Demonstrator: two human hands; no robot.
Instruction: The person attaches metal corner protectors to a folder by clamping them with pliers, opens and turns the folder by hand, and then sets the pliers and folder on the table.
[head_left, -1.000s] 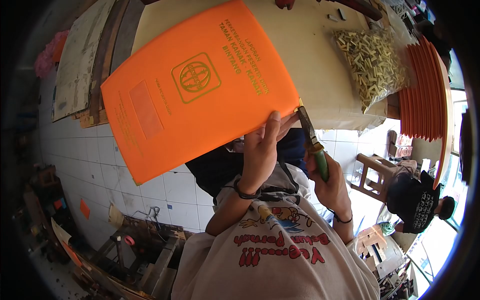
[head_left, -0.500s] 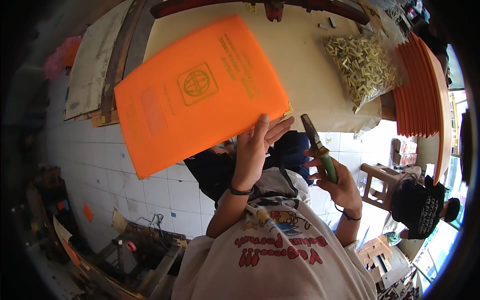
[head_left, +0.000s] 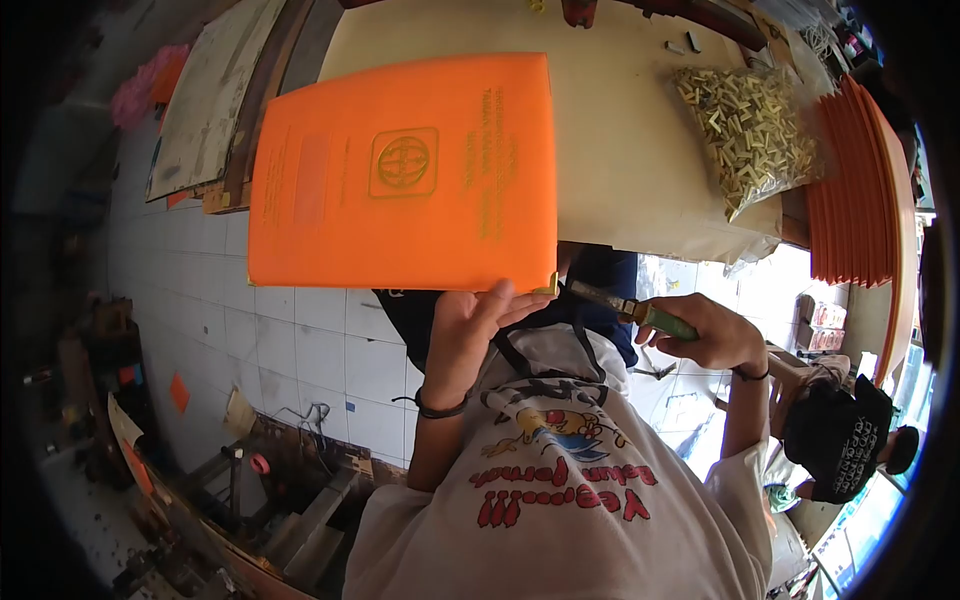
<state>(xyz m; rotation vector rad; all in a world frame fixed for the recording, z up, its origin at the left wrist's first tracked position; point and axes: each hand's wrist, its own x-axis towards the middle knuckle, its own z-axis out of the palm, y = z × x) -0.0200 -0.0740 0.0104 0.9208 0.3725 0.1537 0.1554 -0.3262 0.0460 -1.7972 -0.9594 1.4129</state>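
An orange folder point(head_left: 400, 240) with gold print and an emblem on its cover is held up off the table, its lower edge level. My left hand point(head_left: 462, 335) grips that edge near the right corner, thumb on the cover and fingers behind it. A gold metal corner piece point(head_left: 551, 285) sits on this corner, close to my fingertips. My right hand point(head_left: 712, 335) is closed around the green handle of a chisel-like tool point(head_left: 610, 300). Its flat metal blade points left, with the tip right beside the gold corner; whether they touch I cannot tell.
A clear bag of gold metal corners point(head_left: 750, 135) lies on the brown-topped table point(head_left: 630, 150). Stacked orange folders point(head_left: 855, 190) stand at its right end. A person in black point(head_left: 840, 435) is low at the right. Loose dark metal pieces point(head_left: 685, 43) lie at the back.
The folder has turned to sit square and its right corner has come lower. My right hand has swung the tool from pointing upward to pointing left, bringing its tip to the corner.
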